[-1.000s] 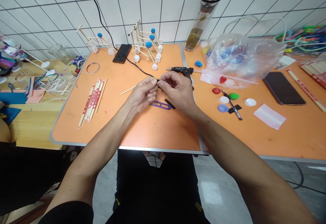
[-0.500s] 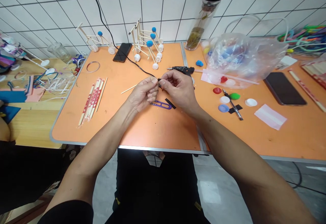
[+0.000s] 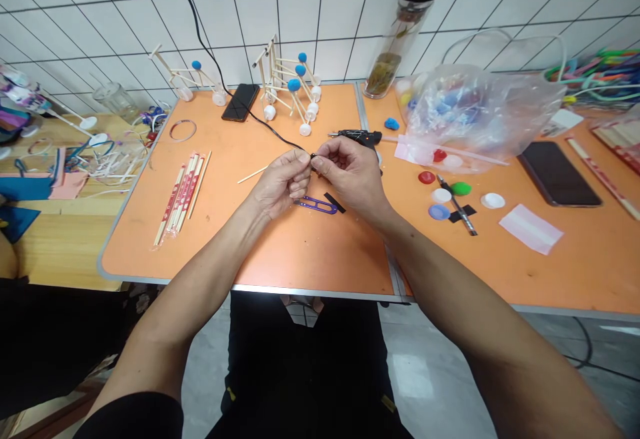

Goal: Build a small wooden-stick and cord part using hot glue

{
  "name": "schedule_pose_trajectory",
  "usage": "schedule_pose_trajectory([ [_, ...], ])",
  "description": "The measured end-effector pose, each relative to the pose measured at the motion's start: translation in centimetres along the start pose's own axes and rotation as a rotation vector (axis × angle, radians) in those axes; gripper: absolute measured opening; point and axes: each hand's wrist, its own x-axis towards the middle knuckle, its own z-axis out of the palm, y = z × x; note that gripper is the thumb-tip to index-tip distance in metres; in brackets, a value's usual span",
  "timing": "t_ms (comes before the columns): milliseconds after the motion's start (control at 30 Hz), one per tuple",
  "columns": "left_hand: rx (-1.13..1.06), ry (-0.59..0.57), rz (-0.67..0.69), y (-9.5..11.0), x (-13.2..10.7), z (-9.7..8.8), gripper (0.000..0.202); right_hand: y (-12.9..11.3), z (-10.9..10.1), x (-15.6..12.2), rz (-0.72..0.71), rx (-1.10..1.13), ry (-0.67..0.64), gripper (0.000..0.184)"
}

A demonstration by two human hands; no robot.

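Note:
Over the middle of the orange table, my left hand (image 3: 285,182) and my right hand (image 3: 350,176) meet fingertip to fingertip. Both are closed in a pinch around a small dark piece (image 3: 313,156), mostly hidden by the fingers, so its kind does not show. Just below them lie purple thread snips (image 3: 317,206) and a black strip (image 3: 335,202). Behind my right hand rests a black glue gun (image 3: 357,136), partly covered. A thin stick (image 3: 253,174) lies to the left of my left hand.
Stick frames with blue and white caps (image 3: 294,86) stand by the wall. A black cord (image 3: 270,126) runs across the table. Wrapped chopsticks (image 3: 183,196) lie left; a phone (image 3: 559,174), bottle caps (image 3: 442,196), a pen (image 3: 463,212) and a plastic bag (image 3: 480,109) sit right.

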Motion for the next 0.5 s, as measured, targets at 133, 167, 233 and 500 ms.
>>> schedule_pose_trajectory([
  [133, -0.003, -0.021, 0.009, -0.08, 0.05, -0.10, 0.043, -0.22, -0.14, 0.01, 0.017, -0.027, 0.002, 0.033],
  [167, -0.003, -0.021, 0.007, -0.08, 0.05, -0.12, 0.043, -0.27, -0.16, 0.02, 0.021, -0.031, 0.002, 0.033],
  [233, -0.002, -0.012, -0.005, -0.05, 0.04, -0.13, 0.044, -0.31, -0.19, 0.06, 0.027, -0.032, 0.003, 0.032],
  [500, 0.013, -0.018, -0.017, -0.09, 0.10, -0.41, 0.044, -0.13, -0.07, 0.14, 0.037, 0.033, 0.002, 0.023],
])
